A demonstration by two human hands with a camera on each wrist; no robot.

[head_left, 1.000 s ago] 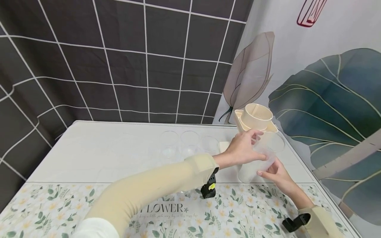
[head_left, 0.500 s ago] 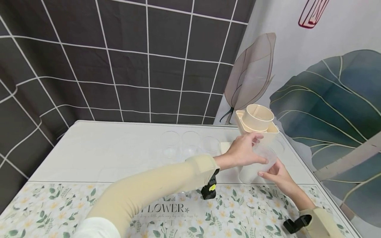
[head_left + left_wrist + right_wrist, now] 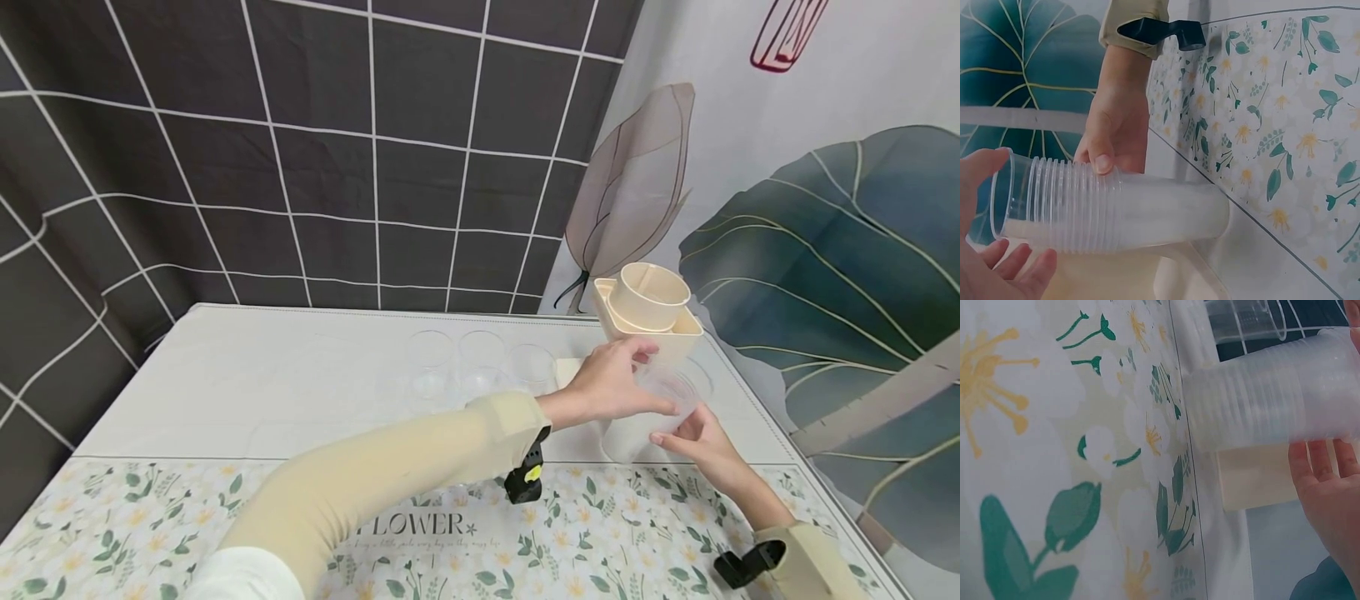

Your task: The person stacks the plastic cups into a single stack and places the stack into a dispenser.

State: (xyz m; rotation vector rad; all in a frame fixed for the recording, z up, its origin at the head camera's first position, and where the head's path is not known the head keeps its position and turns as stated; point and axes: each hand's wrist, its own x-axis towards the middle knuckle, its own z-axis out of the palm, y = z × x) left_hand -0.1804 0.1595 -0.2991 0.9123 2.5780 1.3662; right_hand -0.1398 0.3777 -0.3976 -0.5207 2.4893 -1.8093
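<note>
A stack of clear plastic cups (image 3: 628, 437) leans at a tilt over the table's right side, its rims in a row in the left wrist view. My right hand (image 3: 701, 437) grips the stack's side, thumb in front. At the stack's mouth end, my left hand (image 3: 611, 381) holds the outermost cup (image 3: 1017, 194) by its rim, with the thumb on one side and fingers (image 3: 1038, 272) on the other. That cup's rim stands a little apart from the other rims. In the right wrist view, right-hand fingers (image 3: 1319, 459) lie against the stack (image 3: 1254, 394).
Behind the hands stands a beige holder (image 3: 648, 300) with a round collar on top. Several clear cups (image 3: 480, 367) stand on the white table (image 3: 247, 375), left of a small cream block (image 3: 567, 369). A flowered mat (image 3: 585, 533) covers the front.
The outermost cup's rim has dropped closer to the rest of the stack over the last second. Both hands stay in nearly the same place.
</note>
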